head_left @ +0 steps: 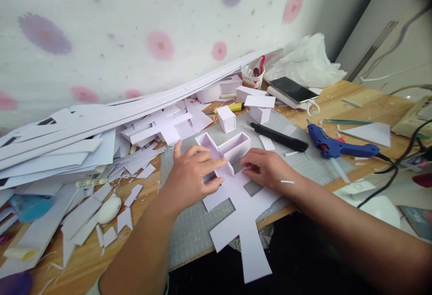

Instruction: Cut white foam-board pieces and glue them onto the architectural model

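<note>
A white foam board cutout with branching arms lies on the grey cutting mat and overhangs the table's front edge. At its far end stand an open white box and an upright walled piece. My left hand spreads its fingers over the left side, index fingertip against the upright wall and thumb apart from it. My right hand has curled fingers, their tips close together low beside the box; what they hold, if anything, is hidden. A thin white scrap sticks to my right wrist.
Right of the mat's middle lie a black cutter and a blue glue gun with its cable. Small white boxes and a yellow knife lie behind. White board sheets and offcuts pile up at left. A phone lies at back right.
</note>
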